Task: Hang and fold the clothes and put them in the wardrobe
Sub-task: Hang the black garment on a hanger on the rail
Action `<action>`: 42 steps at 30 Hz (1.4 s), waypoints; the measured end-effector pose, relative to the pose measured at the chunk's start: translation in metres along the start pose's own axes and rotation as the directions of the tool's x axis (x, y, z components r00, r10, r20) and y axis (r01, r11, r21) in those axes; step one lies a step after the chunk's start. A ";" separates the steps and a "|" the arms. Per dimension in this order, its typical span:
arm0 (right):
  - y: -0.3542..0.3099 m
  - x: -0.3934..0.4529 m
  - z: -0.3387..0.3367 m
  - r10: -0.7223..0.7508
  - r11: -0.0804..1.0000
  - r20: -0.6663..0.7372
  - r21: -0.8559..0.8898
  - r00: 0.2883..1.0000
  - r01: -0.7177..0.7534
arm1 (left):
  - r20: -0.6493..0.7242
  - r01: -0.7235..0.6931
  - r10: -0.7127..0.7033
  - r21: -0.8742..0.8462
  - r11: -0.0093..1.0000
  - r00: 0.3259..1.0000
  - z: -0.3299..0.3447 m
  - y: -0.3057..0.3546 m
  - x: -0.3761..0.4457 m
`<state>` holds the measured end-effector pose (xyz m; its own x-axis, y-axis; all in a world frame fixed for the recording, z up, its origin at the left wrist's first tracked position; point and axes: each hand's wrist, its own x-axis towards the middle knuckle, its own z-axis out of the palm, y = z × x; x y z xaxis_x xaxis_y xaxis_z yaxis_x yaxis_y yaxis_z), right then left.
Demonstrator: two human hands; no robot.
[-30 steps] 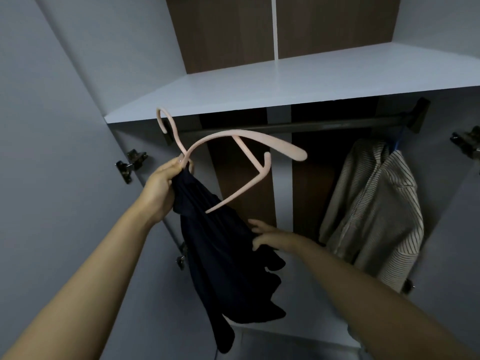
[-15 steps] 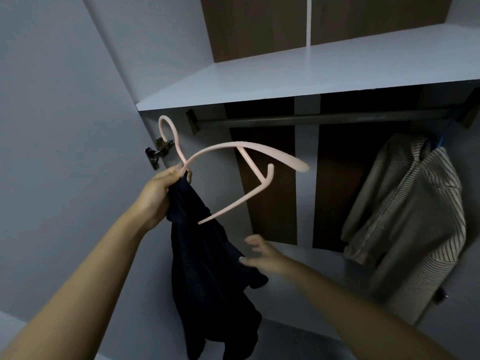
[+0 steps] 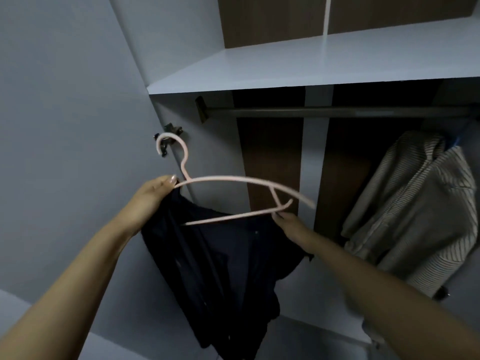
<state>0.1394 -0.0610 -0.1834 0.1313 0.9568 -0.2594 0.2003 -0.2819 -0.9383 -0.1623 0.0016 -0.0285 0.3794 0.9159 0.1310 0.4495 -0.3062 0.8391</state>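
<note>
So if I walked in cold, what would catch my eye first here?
Probably the pink hanger in the middle, with the left hand gripping its neck together with a dark garment drooping below it. The right hand is at the hanger's lower bar. At the right, a striped top hangs from the rail.

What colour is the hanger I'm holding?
Pale pink hanger, seen best in the head view.

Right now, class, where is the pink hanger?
In the head view the pink hanger is centre-left, below the rail, held by the left hand above the dark garment.
</note>
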 end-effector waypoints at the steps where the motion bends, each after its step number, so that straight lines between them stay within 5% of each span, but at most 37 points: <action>1: -0.010 -0.003 -0.020 0.007 1.000 -0.026 -0.010 1.000 -0.007 | 0.023 -0.032 0.031 0.018 0.999 0.999 0.006 -0.003 -0.001; 8: -0.084 -0.046 -0.136 0.017 0.996 -0.236 -0.086 0.972 -0.038 | 0.173 -0.183 0.148 0.204 0.962 0.974 0.046 -0.001 0.009; 17: -0.131 -0.104 -0.158 -0.051 0.986 -0.469 -0.166 0.882 -0.031 | 0.199 -0.381 0.349 0.155 0.912 0.916 0.080 0.052 0.026; 26: -0.187 -0.154 -0.145 -0.102 0.959 -0.620 -0.268 0.778 -0.088 | -0.061 -0.489 0.504 0.166 0.856 0.862 0.095 0.101 0.015; 30: -0.209 -0.168 -0.128 -0.155 0.983 -0.650 -0.176 0.744 0.051 | -0.014 -0.531 0.534 0.085 0.843 0.845 0.088 0.122 0.012; 36: -0.261 -0.195 -0.109 -0.402 0.869 -0.687 -0.078 0.605 0.488 | -0.042 -0.567 0.565 -0.072 0.821 0.824 0.049 0.171 0.049; 42: -0.332 -0.207 -0.105 -0.591 0.796 -0.607 -0.333 0.531 0.505 | -0.052 -0.639 0.641 -0.184 0.747 0.765 0.019 0.230 0.087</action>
<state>0.1473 -0.1730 0.2054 0.5410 0.6317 0.5553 0.5489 0.2350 -0.8022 -0.0107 0.0060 0.1660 0.5370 0.5181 0.6658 -0.0551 -0.7660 0.6405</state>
